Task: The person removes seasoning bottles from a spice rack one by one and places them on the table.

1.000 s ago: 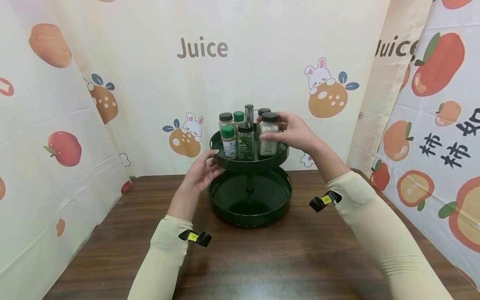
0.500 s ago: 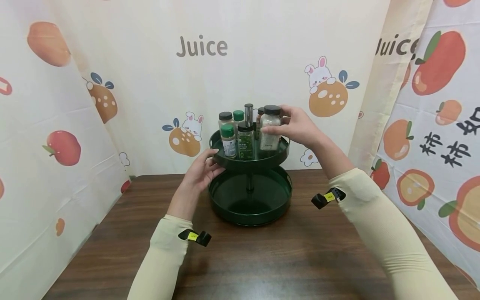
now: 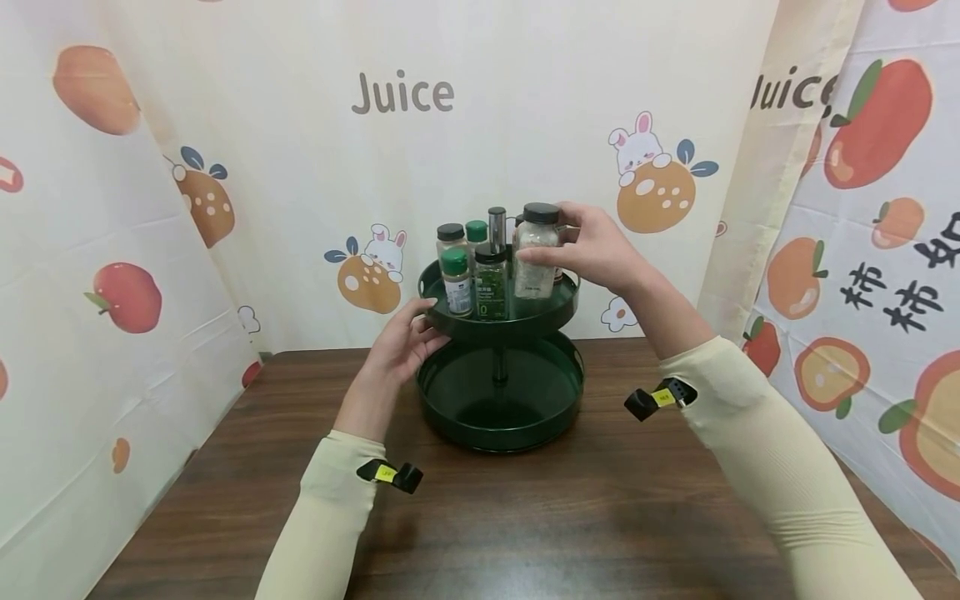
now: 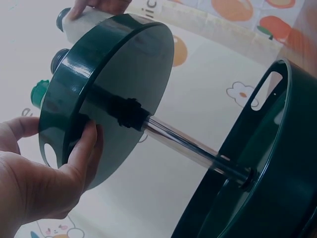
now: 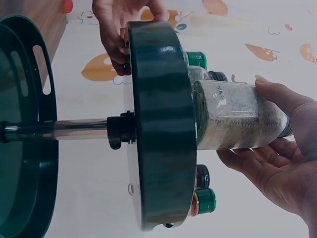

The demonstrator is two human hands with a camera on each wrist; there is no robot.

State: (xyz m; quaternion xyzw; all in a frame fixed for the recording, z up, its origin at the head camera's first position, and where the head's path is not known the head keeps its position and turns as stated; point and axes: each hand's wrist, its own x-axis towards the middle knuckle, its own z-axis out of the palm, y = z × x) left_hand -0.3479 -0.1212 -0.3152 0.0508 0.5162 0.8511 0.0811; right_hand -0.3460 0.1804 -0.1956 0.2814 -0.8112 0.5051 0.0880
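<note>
A clear spice jar with a black lid [image 3: 536, 271] is in my right hand [image 3: 600, 246], thumb on its near side and fingers behind it. In the right wrist view the jar [image 5: 237, 116] stands over the upper tray, and its base is too hidden to tell whether it touches. My left hand [image 3: 401, 337] grips the rim of the dark green upper tray [image 3: 501, 331], thumb above and fingers underneath, as the left wrist view also shows. On that tray stand several spice bottles, including a green-capped one [image 3: 457, 283] and a black-capped one with green flakes [image 3: 491, 285].
A chrome and dark post [image 4: 183, 144] joins the upper tray to the wider lower tray [image 3: 501, 437] with cut-out handles. The two-tier rack stands on a brown wooden table [image 3: 495, 517]. Fruit-printed curtains [image 3: 285, 167] enclose the back and sides.
My right hand has lifted the black-lidded spice jar, moving it right and then slightly back left. The left hand keeps its grip on the upper tray's rim.
</note>
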